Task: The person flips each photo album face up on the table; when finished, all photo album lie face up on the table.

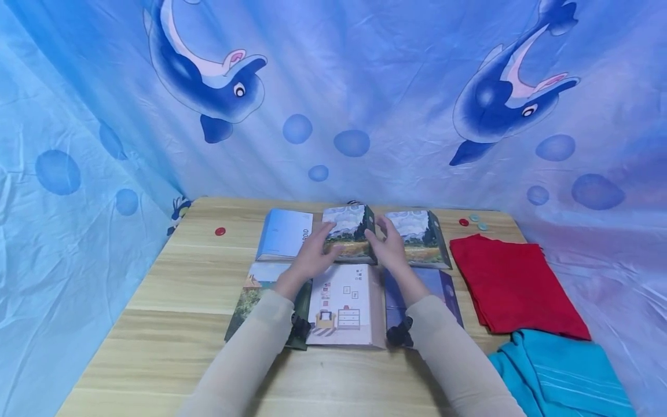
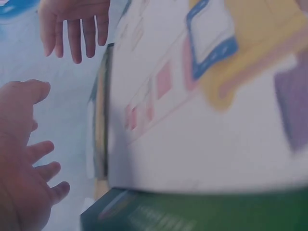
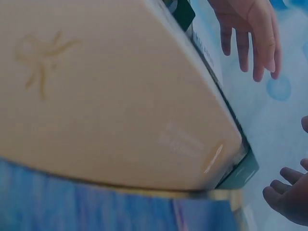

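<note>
My left hand (image 1: 314,255) hovers over the gap between a blue book (image 1: 283,233) and the middle landscape-painting book (image 1: 345,229). My right hand (image 1: 389,248) is between that middle book and a similar landscape book (image 1: 414,231) on the right. Both hands have relaxed, spread fingers and hold nothing. In the left wrist view my left hand (image 2: 21,154) and right hand (image 2: 77,24) appear apart. Nearer me lie a white book with a drawn room (image 1: 341,301), a green landscape book (image 1: 247,298) and a purple-blue book (image 1: 443,289), partly hidden by my forearms.
A folded red cloth (image 1: 516,284) and a turquoise cloth (image 1: 568,373) lie on the right. One red button (image 1: 220,231) is at the left; another red button (image 1: 464,222) and two pale teal buttons (image 1: 483,227) are at the back right. A dolphin curtain (image 1: 396,116) surrounds the wooden table (image 1: 172,330).
</note>
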Available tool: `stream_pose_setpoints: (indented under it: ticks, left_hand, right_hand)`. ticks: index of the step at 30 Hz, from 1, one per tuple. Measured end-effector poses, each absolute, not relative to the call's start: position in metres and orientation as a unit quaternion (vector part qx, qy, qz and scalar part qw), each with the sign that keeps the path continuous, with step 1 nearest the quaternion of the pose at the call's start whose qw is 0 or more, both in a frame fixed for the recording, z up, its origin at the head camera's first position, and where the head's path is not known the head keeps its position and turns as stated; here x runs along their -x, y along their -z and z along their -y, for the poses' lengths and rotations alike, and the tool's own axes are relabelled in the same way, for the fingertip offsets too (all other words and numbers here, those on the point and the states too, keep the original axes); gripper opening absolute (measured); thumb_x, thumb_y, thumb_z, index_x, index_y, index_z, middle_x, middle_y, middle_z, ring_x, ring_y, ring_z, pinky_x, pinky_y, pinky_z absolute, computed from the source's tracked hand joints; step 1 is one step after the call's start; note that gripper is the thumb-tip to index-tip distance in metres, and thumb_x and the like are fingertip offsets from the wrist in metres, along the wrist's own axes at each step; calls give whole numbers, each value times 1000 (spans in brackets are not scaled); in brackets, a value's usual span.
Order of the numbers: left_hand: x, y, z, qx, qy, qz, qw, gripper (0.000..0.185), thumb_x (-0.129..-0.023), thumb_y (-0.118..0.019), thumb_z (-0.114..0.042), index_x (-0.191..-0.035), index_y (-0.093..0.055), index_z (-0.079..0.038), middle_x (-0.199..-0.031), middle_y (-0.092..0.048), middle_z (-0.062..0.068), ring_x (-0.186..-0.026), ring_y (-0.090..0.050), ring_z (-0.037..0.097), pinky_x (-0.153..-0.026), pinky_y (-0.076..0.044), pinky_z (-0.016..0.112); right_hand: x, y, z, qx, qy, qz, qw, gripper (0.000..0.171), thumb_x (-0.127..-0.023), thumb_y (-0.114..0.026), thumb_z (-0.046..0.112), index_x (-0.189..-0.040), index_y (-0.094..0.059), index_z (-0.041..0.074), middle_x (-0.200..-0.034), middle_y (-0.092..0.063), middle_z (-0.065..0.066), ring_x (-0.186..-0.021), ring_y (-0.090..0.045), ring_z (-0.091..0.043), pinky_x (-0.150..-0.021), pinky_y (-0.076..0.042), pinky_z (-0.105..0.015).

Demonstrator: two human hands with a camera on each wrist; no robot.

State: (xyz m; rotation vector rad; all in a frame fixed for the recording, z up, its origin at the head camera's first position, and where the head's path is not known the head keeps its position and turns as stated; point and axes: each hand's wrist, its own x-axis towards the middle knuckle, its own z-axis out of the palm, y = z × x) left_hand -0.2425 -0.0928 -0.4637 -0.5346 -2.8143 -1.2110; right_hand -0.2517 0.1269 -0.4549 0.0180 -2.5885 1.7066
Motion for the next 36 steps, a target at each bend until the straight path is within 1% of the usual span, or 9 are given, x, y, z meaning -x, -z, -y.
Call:
stream_pose_setpoints:
  ticks: [4, 8, 12, 17, 22, 29, 31, 33, 36]
  left_hand:
    - [244, 472, 81, 136, 372, 918, -1, 80, -98, -66, -39, -162, -24, -18, -166, -25, 13, -152, -22, 32, -122, -20, 55]
    - [247, 480, 74, 108, 329, 938, -16, 90, -91, -70, -48, -161, -26, -12, -166, -23, 17, -153, -15, 37, -122, -15, 58]
    - [247, 484, 71, 84, 347, 932, -55, 96, -87, -74, -50, -160, -27, -9, -167, -15, 19, -154, -9, 39, -122, -18, 57]
    - [248, 486, 68, 70, 388, 917, -65, 95, -87, -78, -44, -159, -29, -5, -167, -13, 20, -154, -10, 37, -122, -20, 53]
    - [251, 487, 64, 65, 388, 917, -57, 96, -86, -79, -40, -158, -29, -1, -167, -16, 20, -154, -12, 37, -123, -19, 51]
    - [254, 486, 55, 58, 416, 907, -43, 95, -83, -84, -33, -156, -33, 1, -165, -22, 21, -150, -23, 40, -122, -24, 49]
    - [255, 485, 53, 48, 436, 898, -41, 95, -82, -85, -33, -155, -35, 1, -165, -22, 20, -150, -24, 40, -122, -24, 49]
    - [255, 484, 52, 35, 460, 886, -41, 95, -81, -85, -34, -155, -37, -1, -165, -22, 20, -150, -24, 40, -122, -23, 49]
    - [254, 484, 49, 25, 498, 865, -50, 93, -81, -85, -38, -156, -38, -6, -166, -22, 18, -151, -23, 38, -122, -22, 49]
  right_hand:
    - [249, 459, -132, 12, -561, 828, 14, 65, -102, -62, 30, -157, -34, 10, -159, -39, -15, -146, -35, -34, -118, -33, -48]
    - [249, 468, -133, 28, -568, 822, 2, 60, -102, -62, 28, -154, -40, 8, -156, -42, -17, -143, -40, -36, -117, -35, -49]
    - [250, 478, -134, 51, -576, 816, -21, 59, -102, -61, 27, -154, -41, 7, -155, -43, -19, -140, -43, -37, -116, -35, -50]
    - [250, 481, -131, 57, -589, 806, -23, 62, -102, -61, 28, -154, -38, 4, -152, -45, -22, -140, -43, -39, -117, -35, -50]
    - [252, 480, -121, 87, -600, 795, -27, 60, -104, -56, 26, -156, -34, 5, -151, -48, -19, -139, -45, -37, -116, -36, -50]
    - [258, 476, -112, 151, -643, 750, -4, 42, -104, -43, 6, -146, -50, 3, -143, -52, -19, -134, -47, -35, -111, -42, -47]
    - [259, 474, -112, 160, -664, 731, 1, 42, -104, -43, 4, -144, -51, 1, -141, -54, -20, -133, -48, -35, -112, -41, -46]
    - [261, 472, -113, 169, -687, 707, 5, 43, -103, -48, 5, -145, -49, -1, -141, -53, -22, -132, -49, -36, -112, -42, -44]
    - [262, 467, -116, 180, -727, 663, 2, 47, -103, -55, 12, -146, -47, -3, -141, -53, -24, -129, -52, -36, -110, -44, -42]
